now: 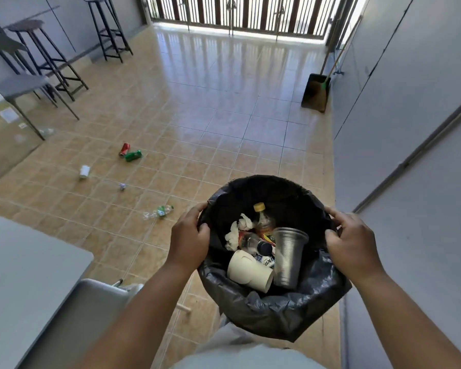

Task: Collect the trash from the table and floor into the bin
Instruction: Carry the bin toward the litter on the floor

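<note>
I hold a round bin lined with a black bag in front of me. My left hand grips its left rim and my right hand grips its right rim. Inside lie a white paper cup, a clear plastic cup, bottles and crumpled tissue. On the tiled floor to the left lie a red can, a green can, a white cup, a small crumpled scrap and a clear plastic bottle.
A grey table and a grey chair stand at the lower left. Bar stools and another table line the left wall. A dustpan and broom lean on the right wall. A barred gate closes the far end.
</note>
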### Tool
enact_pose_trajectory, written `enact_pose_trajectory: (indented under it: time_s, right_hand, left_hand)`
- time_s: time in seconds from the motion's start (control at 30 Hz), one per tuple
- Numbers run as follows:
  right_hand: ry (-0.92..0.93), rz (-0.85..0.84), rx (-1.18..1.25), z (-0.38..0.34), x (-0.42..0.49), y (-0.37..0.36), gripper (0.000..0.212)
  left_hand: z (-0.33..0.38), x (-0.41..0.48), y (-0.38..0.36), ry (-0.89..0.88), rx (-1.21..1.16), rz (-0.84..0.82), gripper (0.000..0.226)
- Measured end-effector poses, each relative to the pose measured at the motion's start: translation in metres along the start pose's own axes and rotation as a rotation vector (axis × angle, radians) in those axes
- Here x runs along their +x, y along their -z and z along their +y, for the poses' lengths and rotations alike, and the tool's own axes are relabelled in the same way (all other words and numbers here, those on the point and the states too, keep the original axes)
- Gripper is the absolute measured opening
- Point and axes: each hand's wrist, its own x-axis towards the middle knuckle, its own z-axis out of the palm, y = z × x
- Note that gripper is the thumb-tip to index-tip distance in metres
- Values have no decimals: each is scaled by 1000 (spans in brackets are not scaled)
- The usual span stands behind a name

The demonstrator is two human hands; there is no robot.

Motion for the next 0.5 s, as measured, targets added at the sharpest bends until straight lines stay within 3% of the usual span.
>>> enact_pose_trajectory:
  time_s: [0.5]
  right_hand:
    - [102,-95,41,-61,245,-77,52]
  left_hand:
    - [-1,223,-2,103,45,122,48]
